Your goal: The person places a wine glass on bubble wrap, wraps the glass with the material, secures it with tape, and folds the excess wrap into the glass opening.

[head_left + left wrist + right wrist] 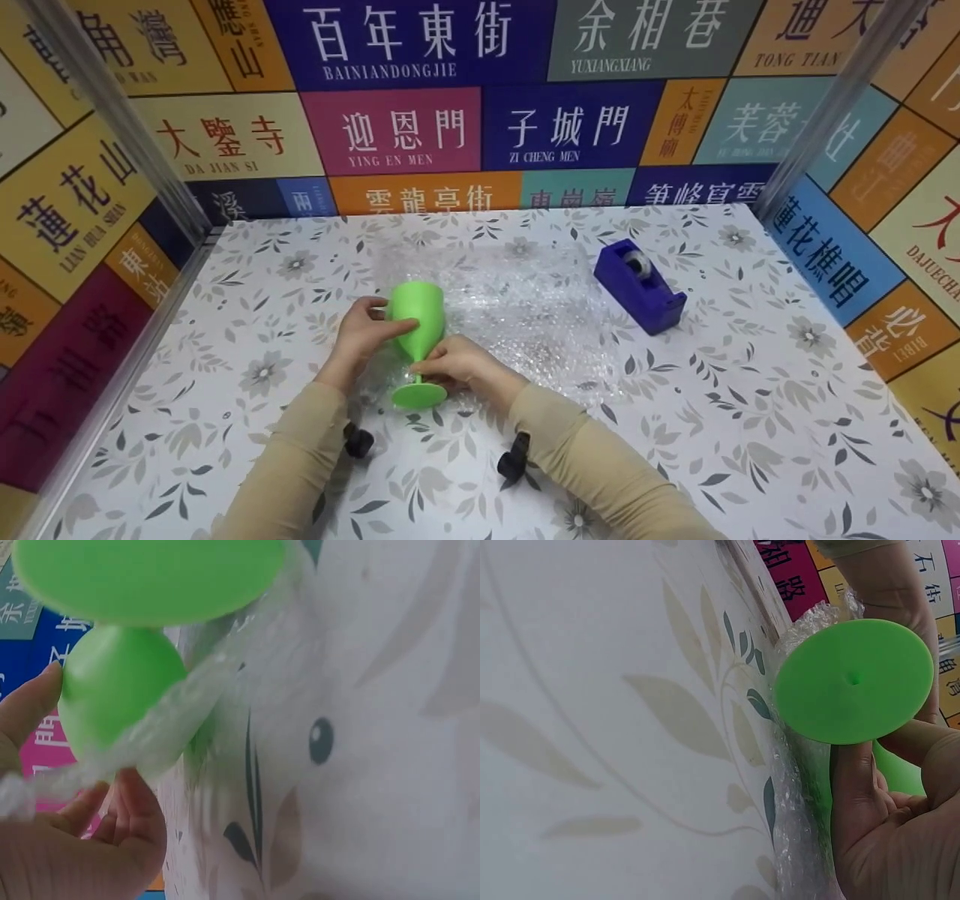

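A bright green plastic wine glass [418,311] lies tilted over a sheet of bubble wrap [517,322], its bowl away from me and its round foot towards me. My left hand [363,334] grips the bowl from the left, thumb across it. At the stem, just above the foot, my right hand [463,361] pinches with thumb and fingers. In the left wrist view an edge of bubble wrap [169,716] crosses in front of the bowl. The foot [855,682] faces the camera in the right wrist view and hides part of the right fingertips.
A purple tape dispenser [645,296] with a roll of clear tape stands to the right of the bubble wrap. The table [247,450] has a white leaf-and-flower cover. Panels with coloured lettering [390,131] wall off the back and both sides.
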### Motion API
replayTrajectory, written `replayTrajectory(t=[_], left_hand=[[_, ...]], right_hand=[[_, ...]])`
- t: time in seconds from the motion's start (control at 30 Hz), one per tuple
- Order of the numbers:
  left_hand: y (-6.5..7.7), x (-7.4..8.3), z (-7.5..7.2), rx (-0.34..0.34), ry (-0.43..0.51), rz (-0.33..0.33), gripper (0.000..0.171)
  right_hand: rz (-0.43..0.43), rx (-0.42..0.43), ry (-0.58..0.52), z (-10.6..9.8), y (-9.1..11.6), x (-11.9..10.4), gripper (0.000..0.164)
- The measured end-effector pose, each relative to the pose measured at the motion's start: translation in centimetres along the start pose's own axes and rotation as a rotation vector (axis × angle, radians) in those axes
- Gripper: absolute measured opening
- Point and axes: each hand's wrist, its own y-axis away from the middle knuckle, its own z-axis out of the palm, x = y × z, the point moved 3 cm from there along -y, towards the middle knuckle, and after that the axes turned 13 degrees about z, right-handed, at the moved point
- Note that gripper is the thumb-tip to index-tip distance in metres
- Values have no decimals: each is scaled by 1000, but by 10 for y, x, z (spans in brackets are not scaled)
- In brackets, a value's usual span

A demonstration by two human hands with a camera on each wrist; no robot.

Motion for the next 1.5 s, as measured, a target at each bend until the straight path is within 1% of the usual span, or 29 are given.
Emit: replayTrajectory(t=[0.17, 0.37, 0.47, 0.57, 0.7, 0.9, 1.07, 1.13, 1.2, 1.3, 1.43, 1.5], left_hand=[[4, 2, 6, 45, -79, 55, 77], [11, 8, 14, 70, -234, 160, 79], [15, 10, 17, 77, -293, 211, 82], [16, 11, 19, 82, -341, 243, 82], [17, 12, 20, 88, -374, 245, 80], [17, 12, 20, 87, -338, 224, 78], [16, 12, 20, 85, -315, 216, 77], [16, 12, 20, 82, -312, 212, 77], [15, 12, 20, 78, -313, 207, 77], [16, 12, 19, 74, -307, 206, 77], [16, 12, 19, 76, -295, 220, 76], [16, 12, 19, 77, -290, 227, 75]], right_hand=[[-6, -17, -26, 1, 0, 1, 22], [16, -44, -87, 2, -1, 1, 21], [22, -57, -107, 2, 0, 0, 19], [34, -68, -128, 2, 0, 0, 17], [36, -74, -141, 2, 0, 0, 15], [23, -111, -141, -1, 0, 1, 12], [32, -157, -143, -13, 3, 1, 14], [19, -138, -126, -22, 5, -1, 17], [1, -93, -111, -32, 7, -4, 19], [-56, 17, -83, -46, 9, -10, 23], [-136, 138, -116, -57, 7, -18, 30], [-156, 151, -162, -58, 6, -21, 34]])
